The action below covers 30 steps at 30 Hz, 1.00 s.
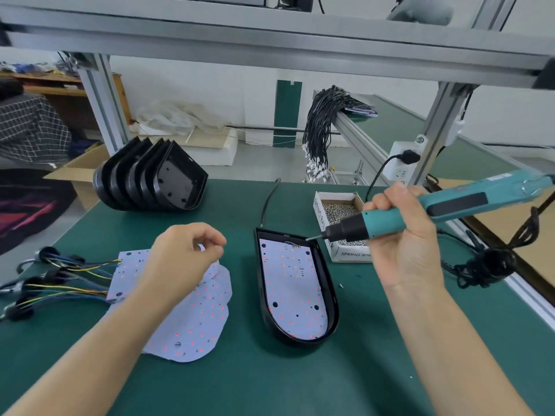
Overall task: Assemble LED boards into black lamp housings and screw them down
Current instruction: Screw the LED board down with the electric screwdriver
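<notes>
A: Item one, right hand?
B: Fingers curled round a teal screwdriver; bit tip at the top right corner of the housing, at or just above its rim. Whether it touched could not be told.

A: Left hand?
B: Fingers loosely curled, thumb and forefinger tips nearly together. Whether they pinched anything could not be told. It hovered over the loose boards, to the left of the housing and apart from it.

A: The housing itself?
B: Black, lying open side up on the green mat, between the two hands. One white LED board sat inside it, rounded end toward the person.

A: Further out?
B: Screw box just right of the housing, beside the right hand. Wires ran left off the loose boards. Stack of spare housings at the mat's far left. Cable bundle hung from the conveyor beyond.
</notes>
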Motion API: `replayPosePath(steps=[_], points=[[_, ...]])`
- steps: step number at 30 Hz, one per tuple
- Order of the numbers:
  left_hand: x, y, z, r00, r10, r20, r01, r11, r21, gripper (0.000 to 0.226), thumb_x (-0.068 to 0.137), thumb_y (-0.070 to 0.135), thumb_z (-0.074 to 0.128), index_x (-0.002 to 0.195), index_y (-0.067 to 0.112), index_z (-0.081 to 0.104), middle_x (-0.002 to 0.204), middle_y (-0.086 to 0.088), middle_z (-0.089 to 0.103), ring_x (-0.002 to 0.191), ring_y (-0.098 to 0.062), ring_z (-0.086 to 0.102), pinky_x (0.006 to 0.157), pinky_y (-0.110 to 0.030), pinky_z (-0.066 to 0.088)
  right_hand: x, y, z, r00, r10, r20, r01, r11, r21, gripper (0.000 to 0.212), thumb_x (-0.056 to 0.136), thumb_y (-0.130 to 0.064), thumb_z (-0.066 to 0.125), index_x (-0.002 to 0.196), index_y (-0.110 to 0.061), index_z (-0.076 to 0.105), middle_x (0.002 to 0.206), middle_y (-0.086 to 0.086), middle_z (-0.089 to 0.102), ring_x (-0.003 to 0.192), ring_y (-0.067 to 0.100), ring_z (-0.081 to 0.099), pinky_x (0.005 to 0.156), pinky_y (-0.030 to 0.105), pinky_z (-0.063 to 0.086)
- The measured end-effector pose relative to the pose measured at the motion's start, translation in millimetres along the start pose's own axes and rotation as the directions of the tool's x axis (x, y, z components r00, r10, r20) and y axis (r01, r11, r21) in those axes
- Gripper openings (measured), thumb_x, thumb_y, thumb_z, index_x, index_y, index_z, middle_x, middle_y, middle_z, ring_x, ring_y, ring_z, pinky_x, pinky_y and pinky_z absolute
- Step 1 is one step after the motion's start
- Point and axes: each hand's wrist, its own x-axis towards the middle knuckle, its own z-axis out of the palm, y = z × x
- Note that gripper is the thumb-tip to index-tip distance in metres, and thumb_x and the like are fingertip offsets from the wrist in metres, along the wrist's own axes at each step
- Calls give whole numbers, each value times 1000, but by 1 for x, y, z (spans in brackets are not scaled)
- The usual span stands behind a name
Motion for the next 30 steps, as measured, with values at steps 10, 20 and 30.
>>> replayPosePath(steps=[10, 20, 30], points=[[1, 51, 90, 780, 379, 498, -617, 599, 511, 18, 90, 34, 57, 101, 33, 72, 97, 10, 67, 98, -14, 49, 88, -30, 30, -3, -22, -12, 999, -44, -18, 43, 999, -12, 32, 88, 0, 58, 70, -24, 46, 61, -7, 51, 58, 9, 52, 65, 23, 49], [-4, 55, 140, 880, 196, 432, -463, 552, 693, 20, 82, 9, 56, 86, 23, 70, 94, -2, 71, 90, -24, 64, 55, -25, 28, -6, -34, -27, 998, -44, -48, 44, 999, 7, 31, 84, -1, 62, 69, -24, 48, 63, -7, 51, 58, 9, 53, 65, 24, 49], [1, 56, 86, 913, 24, 407, 129, 930, -344, 19, 74, -1, 74, 63, 11, 65, 58, 0, 63, 49, -7, 55, 50, -17, 46, -8, -40, -23, 999, -48, -21, 48, 998, 27, 30, 86, 0, 60, 72, -23, 46, 64, -6, 48, 58, 9, 52, 66, 24, 50]])
